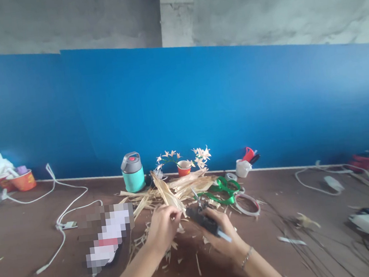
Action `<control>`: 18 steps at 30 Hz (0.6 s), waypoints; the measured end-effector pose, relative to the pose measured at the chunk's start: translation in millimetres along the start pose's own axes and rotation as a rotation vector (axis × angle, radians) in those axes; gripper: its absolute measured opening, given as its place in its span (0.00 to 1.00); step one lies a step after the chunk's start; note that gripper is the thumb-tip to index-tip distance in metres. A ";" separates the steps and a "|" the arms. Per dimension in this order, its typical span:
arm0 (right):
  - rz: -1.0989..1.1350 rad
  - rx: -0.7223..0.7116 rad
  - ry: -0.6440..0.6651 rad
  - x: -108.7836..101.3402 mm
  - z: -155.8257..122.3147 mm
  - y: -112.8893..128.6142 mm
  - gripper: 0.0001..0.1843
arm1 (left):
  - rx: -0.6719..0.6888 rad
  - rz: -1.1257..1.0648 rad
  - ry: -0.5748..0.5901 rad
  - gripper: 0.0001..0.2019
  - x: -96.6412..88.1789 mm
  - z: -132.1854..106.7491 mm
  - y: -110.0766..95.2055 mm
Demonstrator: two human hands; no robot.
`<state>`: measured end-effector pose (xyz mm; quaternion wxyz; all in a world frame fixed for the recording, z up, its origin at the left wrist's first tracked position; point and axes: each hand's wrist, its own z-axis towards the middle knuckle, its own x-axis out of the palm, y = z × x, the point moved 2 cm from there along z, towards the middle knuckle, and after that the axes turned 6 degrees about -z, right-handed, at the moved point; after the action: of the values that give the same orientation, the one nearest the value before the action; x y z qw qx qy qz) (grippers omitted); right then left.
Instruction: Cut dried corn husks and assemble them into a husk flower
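Note:
My left hand (164, 226) is closed, fingertips pinched together near the husk pile; what they hold is too small or hidden to make out. Wrapped in my right hand (224, 231) is a dark hot glue gun (203, 220), its nose towards my left fingers and a pale glue stick (224, 236) jutting from its back. Dry corn husks (167, 194) lie just beyond both hands, one broad piece standing up behind my left fingers. A slim metal tool (196, 196) rests on them, its kind unclear. Husk scraps (168, 252) litter the table beneath.
Behind the husks stand a teal flask (133, 180), a red cup (184, 169) with pale husk flowers (201, 156), and a white cup (243, 168) of tools. Green ribbon (225, 189) and a tape roll (247, 205) lie right. White cables (60, 215) and a blurred-out object (110, 236) lie left.

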<state>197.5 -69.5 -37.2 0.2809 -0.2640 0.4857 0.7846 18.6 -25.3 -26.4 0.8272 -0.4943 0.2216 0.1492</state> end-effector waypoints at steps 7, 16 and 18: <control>-0.672 0.386 0.061 -39.5 1.4 -6.4 0.09 | -0.297 -0.387 -0.158 0.14 -6.7 5.7 11.4; -0.865 0.799 0.265 -87.3 -16.9 -52.6 0.20 | -0.413 -0.739 -0.005 0.12 -1.7 5.9 8.4; -0.911 0.804 0.252 -86.9 -15.8 -52.9 0.20 | -0.389 -0.819 0.056 0.11 -1.1 5.8 4.3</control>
<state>297.7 -80.3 -16.1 0.6057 -0.4089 0.6111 0.3041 16.9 -18.1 -26.7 0.7034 -0.6914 -0.0022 -0.1649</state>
